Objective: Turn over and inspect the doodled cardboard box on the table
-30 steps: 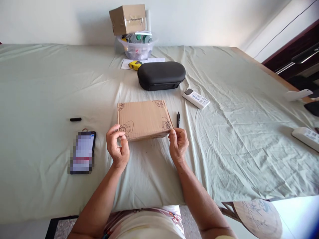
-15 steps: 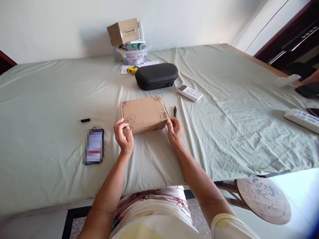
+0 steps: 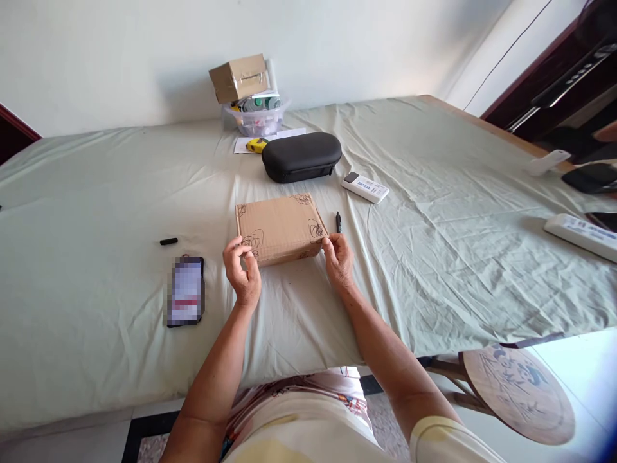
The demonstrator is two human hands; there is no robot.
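Cardboard box stays put, both hands' fingers still pinching its near corners.

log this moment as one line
left hand: on cardboard box near-left corner | right hand: on near-right corner | box: flat on sheet | pen: right of box

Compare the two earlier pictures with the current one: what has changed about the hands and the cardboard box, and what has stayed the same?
Little changed. The left hand and right hand remain at the near corners of the cardboard box, which stays flat on the cloth. Only the camera's view shifted. The pen, pen cap, phone, black case and remote lie where they were.
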